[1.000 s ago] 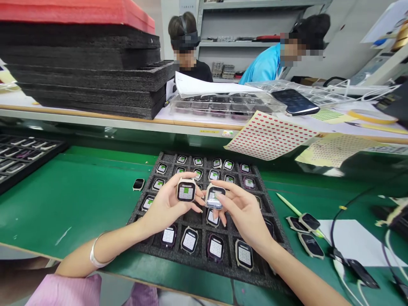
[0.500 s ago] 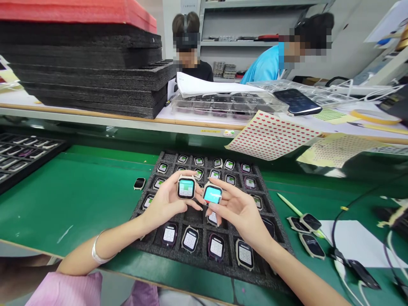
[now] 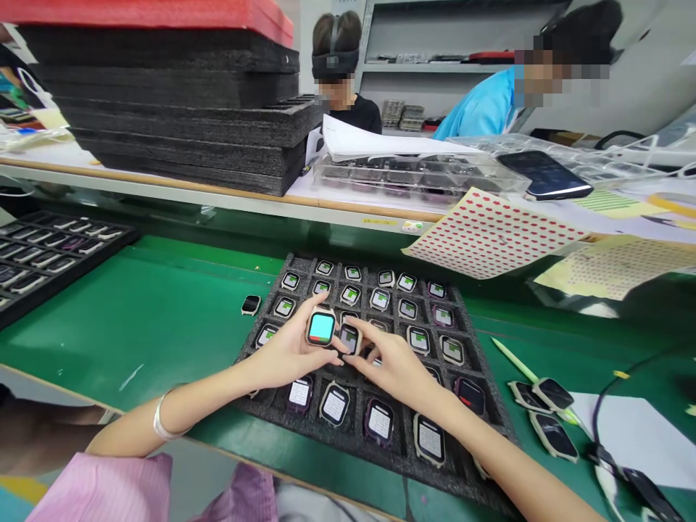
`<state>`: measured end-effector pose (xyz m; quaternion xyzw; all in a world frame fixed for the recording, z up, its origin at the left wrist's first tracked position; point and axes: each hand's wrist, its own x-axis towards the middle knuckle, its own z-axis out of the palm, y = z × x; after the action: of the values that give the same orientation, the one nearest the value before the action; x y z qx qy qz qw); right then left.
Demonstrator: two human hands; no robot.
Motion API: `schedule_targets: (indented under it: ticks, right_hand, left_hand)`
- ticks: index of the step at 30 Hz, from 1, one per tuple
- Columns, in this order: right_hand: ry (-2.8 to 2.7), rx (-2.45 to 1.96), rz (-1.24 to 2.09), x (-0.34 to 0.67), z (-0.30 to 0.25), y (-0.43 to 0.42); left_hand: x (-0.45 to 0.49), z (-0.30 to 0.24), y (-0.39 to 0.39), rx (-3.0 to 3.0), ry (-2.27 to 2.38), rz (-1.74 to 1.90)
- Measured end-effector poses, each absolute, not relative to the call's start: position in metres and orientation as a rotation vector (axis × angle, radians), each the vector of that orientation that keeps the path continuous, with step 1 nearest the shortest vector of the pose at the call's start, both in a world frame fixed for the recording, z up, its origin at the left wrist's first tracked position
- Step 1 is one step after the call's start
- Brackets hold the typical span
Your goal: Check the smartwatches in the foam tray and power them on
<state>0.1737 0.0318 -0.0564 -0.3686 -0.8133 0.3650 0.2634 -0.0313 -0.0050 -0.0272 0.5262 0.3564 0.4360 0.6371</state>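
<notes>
My left hand (image 3: 286,348) is closed around a smartwatch case (image 3: 322,327) without a strap, its screen lit cyan with a red strip along the bottom. Just to its right, my right hand (image 3: 399,366) pinches a second strapless smartwatch (image 3: 349,338) by its edges. That one's screen looks dim and greyish. Both hands are above a black foam tray (image 3: 348,446), whose pockets hold many more watch cases with lit screens showing white and green blocks. The hands and forearms cover some pockets in the middle.
A single watch (image 3: 251,304) lies left of the tray on the green bench. To the right are several loose watches (image 3: 553,435), a pale green pen (image 3: 511,357), white paper and cables. Stacked foam trays (image 3: 179,109) stand on the shelf; two people are beyond it.
The left watch's screen went from a tiled page to plain cyan with red. The right watch's screen went from bright cyan to dim, and my right hand shifted its grip. The view shifted slightly.
</notes>
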Motion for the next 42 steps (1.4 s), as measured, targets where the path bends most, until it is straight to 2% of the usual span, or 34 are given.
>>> schedule_targets:
  ticks: [3,6,10,14,18,24,27,30,34,38,42]
  right_hand:
    - [-2.55,-0.917,0.528,0.168,-0.066,0.035]
    - [-2.699,-0.911,0.313,0.169,-0.064,0.033]
    - [-2.789,-0.99,0.227,0.194,-0.048,0.032]
    - [-2.892,-1.126,0.181,0.24,-0.039,0.031]
    - [-2.928,-1.283,0.126,0.268,-0.046,0.024]
    - [-2.779,-1.543,-0.064,0.267,-0.057,0.007]
    - [-2.783,-1.401,0.128,0.275,-0.06,0.012]
    - [-2.682,-1.16,0.571,0.287,-0.063,0.028]
    - [-2.156,-1.001,1.116,0.293,-0.059,0.042]
    - [-1.495,-0.774,1.487,0.275,-0.036,0.037]
    - [-1.197,-0.648,1.562,0.244,-0.002,0.028]
  left_hand:
    - [-0.043,-0.043,-0.003,1.505,0.981,0.892]
    - [-0.055,-0.057,0.003,2.022,1.141,0.708]
    - [-0.067,-0.064,0.008,2.468,1.276,0.397]
    - [-0.063,-0.057,0.012,2.601,1.249,0.34]
    - [-0.028,-0.048,0.015,2.693,1.162,0.273]
    - [0.048,-0.055,0.027,2.953,0.992,-0.039]
    - [0.068,-0.058,0.034,2.966,0.96,-0.102]
    - [0.071,-0.059,0.039,2.965,0.933,-0.079]
    - [0.057,-0.06,0.045,2.916,0.871,0.054]
    - [0.038,-0.056,0.049,2.233,0.856,0.566]
    - [0.027,-0.038,0.047,1.331,0.79,0.886]
